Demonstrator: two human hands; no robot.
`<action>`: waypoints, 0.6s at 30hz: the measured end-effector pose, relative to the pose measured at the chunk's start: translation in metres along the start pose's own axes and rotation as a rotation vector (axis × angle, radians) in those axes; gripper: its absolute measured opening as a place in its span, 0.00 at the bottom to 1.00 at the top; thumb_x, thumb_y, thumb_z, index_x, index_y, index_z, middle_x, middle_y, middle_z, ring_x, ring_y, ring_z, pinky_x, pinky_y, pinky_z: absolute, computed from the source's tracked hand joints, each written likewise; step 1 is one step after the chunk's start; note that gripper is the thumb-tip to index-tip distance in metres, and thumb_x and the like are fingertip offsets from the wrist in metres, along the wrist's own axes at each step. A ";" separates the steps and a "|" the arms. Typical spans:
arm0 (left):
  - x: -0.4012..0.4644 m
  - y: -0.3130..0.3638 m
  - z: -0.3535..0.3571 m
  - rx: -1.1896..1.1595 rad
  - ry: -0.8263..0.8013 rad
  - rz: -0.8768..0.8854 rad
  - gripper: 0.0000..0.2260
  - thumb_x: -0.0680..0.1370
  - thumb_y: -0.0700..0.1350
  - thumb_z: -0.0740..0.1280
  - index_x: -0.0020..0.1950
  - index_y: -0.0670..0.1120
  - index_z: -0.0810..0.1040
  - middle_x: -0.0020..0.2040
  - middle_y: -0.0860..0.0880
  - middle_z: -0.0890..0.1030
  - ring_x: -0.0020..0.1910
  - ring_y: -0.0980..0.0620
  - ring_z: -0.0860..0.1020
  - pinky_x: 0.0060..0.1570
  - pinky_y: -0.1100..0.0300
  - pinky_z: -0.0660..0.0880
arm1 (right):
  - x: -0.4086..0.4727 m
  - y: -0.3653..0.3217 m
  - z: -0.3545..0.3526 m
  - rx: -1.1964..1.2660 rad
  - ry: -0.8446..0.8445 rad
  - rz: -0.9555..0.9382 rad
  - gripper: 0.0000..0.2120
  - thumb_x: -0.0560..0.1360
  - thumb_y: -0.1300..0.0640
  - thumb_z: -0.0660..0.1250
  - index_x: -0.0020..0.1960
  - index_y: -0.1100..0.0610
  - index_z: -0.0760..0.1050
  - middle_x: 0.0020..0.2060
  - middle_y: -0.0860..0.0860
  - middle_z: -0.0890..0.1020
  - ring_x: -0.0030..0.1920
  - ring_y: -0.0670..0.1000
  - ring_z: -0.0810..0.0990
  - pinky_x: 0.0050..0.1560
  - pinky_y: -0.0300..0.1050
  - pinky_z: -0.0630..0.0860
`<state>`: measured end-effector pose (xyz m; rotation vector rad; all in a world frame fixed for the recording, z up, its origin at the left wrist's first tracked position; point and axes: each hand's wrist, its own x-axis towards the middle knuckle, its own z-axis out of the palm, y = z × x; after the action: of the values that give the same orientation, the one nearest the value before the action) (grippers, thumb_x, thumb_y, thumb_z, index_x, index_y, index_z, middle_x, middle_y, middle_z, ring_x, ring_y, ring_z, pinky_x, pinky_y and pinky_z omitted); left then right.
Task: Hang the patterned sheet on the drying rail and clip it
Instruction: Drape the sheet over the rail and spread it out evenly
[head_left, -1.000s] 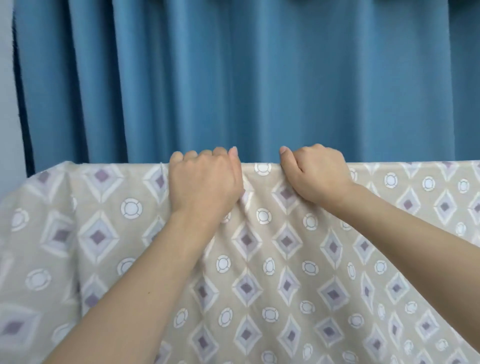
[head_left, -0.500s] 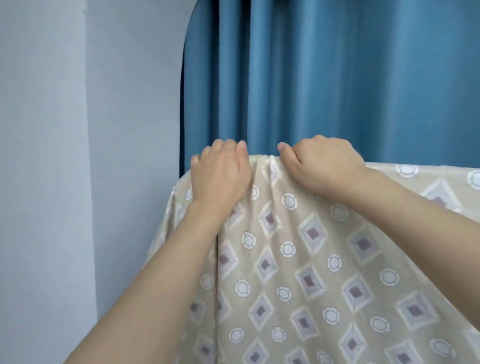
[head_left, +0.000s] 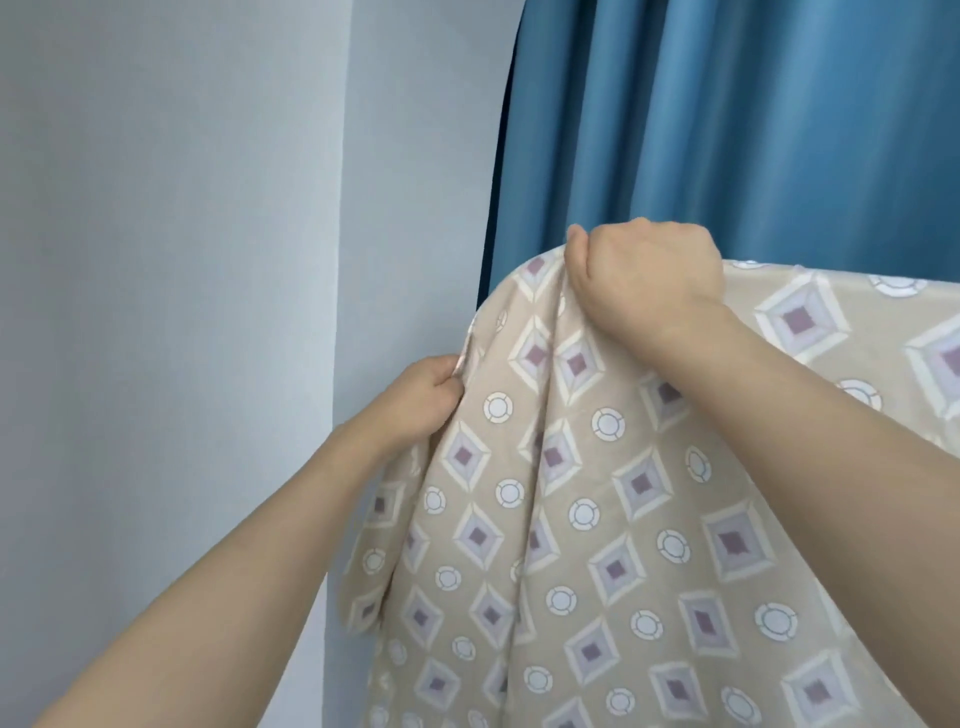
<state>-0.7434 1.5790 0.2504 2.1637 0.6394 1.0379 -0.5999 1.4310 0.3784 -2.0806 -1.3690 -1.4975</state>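
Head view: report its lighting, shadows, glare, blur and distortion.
Head view: soft, even light with no glare; faint shading in the folds of the beige diamond-patterned sheet and the pleated blue curtain; the edge between curtain and pale grey wall bows from wide-angle distortion; left hand and right hand, both gripping the sheet, look slightly soft.

Left hand (head_left: 423, 397) dropped off top edge — now pinches sheet (head_left: 597, 519) side hem, lower down.

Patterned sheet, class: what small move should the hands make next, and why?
Probably the left hand should draw the edge it pinches outward, since the patterned sheet hangs bunched in folds below the right hand, which grips its top. No clip shows.
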 end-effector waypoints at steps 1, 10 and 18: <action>-0.002 -0.004 -0.002 0.124 0.017 -0.005 0.12 0.78 0.38 0.55 0.43 0.44 0.77 0.44 0.48 0.83 0.46 0.49 0.80 0.47 0.59 0.75 | -0.001 0.003 0.000 0.006 -0.002 0.007 0.25 0.83 0.49 0.45 0.33 0.57 0.69 0.26 0.52 0.67 0.28 0.55 0.68 0.30 0.43 0.57; -0.010 -0.031 0.013 0.161 0.012 -0.324 0.08 0.75 0.41 0.61 0.43 0.44 0.79 0.46 0.45 0.83 0.45 0.46 0.80 0.49 0.56 0.77 | -0.008 0.005 -0.001 -0.016 -0.015 -0.010 0.19 0.80 0.41 0.47 0.49 0.56 0.65 0.42 0.55 0.73 0.43 0.57 0.71 0.39 0.49 0.64; -0.070 -0.100 0.011 0.085 0.085 -0.639 0.10 0.76 0.36 0.56 0.39 0.41 0.74 0.35 0.44 0.75 0.34 0.47 0.73 0.32 0.60 0.68 | -0.026 -0.028 0.012 -0.078 0.175 -0.334 0.24 0.77 0.48 0.58 0.67 0.61 0.69 0.65 0.61 0.71 0.68 0.63 0.66 0.70 0.60 0.44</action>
<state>-0.7888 1.5966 0.1382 1.7873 1.3239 0.7579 -0.6153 1.4393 0.3422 -1.7732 -1.6731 -1.8399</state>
